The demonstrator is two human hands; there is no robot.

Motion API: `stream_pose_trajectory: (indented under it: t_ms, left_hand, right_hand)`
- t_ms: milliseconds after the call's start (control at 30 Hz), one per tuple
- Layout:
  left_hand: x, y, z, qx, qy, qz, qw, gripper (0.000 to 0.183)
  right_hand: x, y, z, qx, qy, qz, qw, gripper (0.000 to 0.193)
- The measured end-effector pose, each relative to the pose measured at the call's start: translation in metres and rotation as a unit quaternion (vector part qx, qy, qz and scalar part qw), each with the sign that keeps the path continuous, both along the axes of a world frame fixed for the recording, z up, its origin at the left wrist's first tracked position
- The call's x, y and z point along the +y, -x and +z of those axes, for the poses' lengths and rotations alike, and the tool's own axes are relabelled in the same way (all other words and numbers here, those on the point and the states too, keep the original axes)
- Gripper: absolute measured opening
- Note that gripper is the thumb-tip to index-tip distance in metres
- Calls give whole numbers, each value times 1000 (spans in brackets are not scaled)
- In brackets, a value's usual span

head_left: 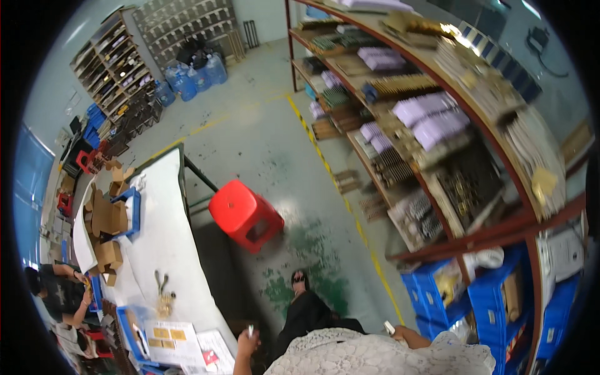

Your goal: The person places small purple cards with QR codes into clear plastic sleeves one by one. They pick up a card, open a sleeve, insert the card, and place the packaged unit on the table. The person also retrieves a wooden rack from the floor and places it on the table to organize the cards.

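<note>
My left hand (247,345) hangs beside the near end of the white-topped table, fingers closed round a small silvery piece (251,329) whose kind I cannot make out. Out to the other side, my right hand (407,337) is closed on a small white flat-ended object (389,327), mostly hidden in the fingers. Neither hand touches the table (165,231). On it, nearest my left hand, lie printed sheets (172,342), a blue tray (129,331), a small heap of brass-coloured parts (164,305) and green-handled pliers (161,282).
A red plastic stool (240,209) stands ahead, by the table. Along the right runs a rust-red rack (465,245) of metal parts and lilac bundles, with blue bins (431,290) below. Open cardboard boxes (109,215) crowd the table's far side. A co-worker (62,290) sits at the left.
</note>
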State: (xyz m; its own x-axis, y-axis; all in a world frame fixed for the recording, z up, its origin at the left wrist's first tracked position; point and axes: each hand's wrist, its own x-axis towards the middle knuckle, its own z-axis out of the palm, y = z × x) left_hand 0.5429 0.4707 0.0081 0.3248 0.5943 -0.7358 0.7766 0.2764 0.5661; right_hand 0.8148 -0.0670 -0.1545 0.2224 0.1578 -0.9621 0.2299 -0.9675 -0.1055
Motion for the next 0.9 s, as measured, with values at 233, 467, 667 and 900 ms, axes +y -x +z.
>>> stream_pose_trajectory:
  t_ms: [233,467,667,900]
  left_hand:
    - [68,-42,-97,94,106,-54,988,14]
    - [265,-203,-71,51,62,-107,991,12]
    - [485,-433,-64,-35,-1,-5,999,18]
    - [597,-616,-56,-43,29,-27,998,22]
  right_hand:
    - [182,-203,-2,-96,-8,-11,995,33]
    - [508,-392,175,-227,-320,-168,904,41]
    - [622,-495,161,-233,-366,-138,891,44]
    - [843,-706,188,-294,-426,-22,855,40]
